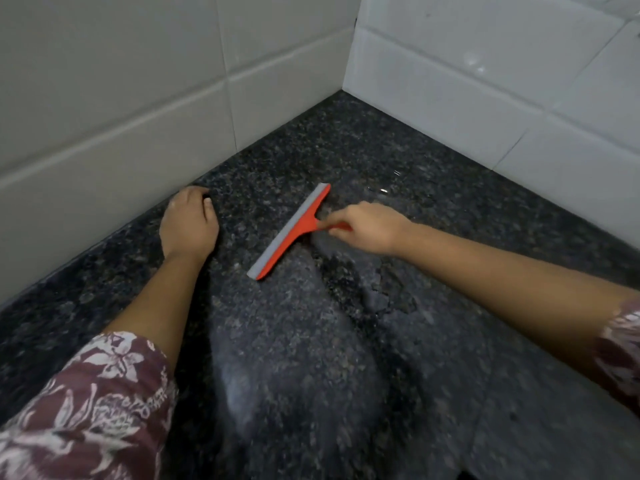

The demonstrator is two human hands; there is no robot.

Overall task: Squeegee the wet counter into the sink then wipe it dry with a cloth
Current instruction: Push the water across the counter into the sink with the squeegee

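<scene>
Gripping squeegee (289,232): right hand (367,230), handle mostly hidden | left hand (188,225) fingers: cannot tell

Squeegee (289,232) on counter (450,358) between left hand (188,225) and right hand (369,230)

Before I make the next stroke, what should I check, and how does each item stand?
1. Grip: the right hand holds the squeegee by its handle: ok.
2. Blade down on the counter: looks ok; full-length contact cannot be told.
3. The left hand is clear of the blade, resting on the counter by the tiled wall: ok.
4. Counter free of water: not ok; a wet patch lies beside the blade.
5. Path to the sink: cannot tell; no sink in view.
6. Cloth ready: cannot tell; none in view.
</scene>
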